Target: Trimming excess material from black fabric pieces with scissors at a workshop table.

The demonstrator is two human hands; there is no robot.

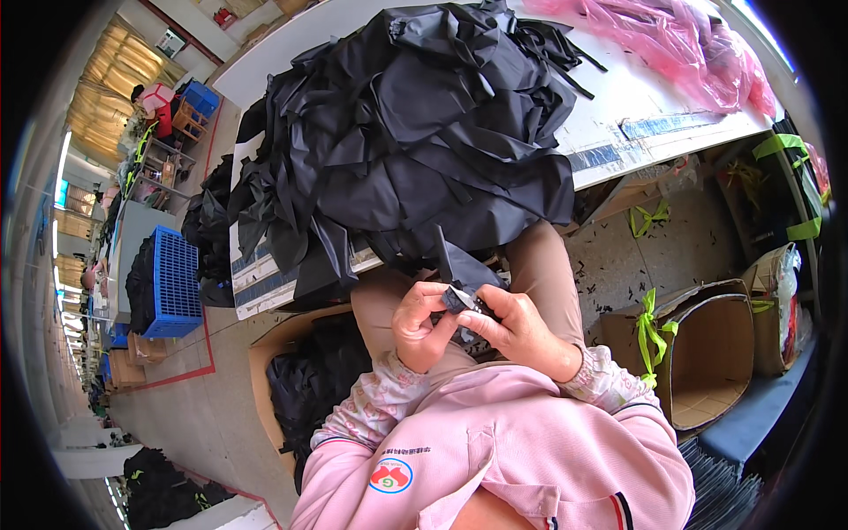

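Note:
My left hand (420, 325) is closed in a pinch on the end of a black fabric piece (461, 265), just above my lap. Facing it, my right hand (519, 329) is closed too, thumb and forefinger around a small dark tool with a shiny edge (468, 301), which looks like thread snips. The tool meets the fabric between my fingertips, and its handle is mostly hidden. From there the piece reaches up toward a large heap of black fabric pieces (415, 132) on the white table (618, 115). Loose ends of the heap hang over the near table edge.
Pink plastic sheeting (671, 53) covers the table's far right. Cardboard boxes with green ties (707, 353) stand at my right; another carton (265, 353) with black fabric sits at my left. Beyond are a blue crate (174, 281) and floor (618, 256) scattered with black scraps.

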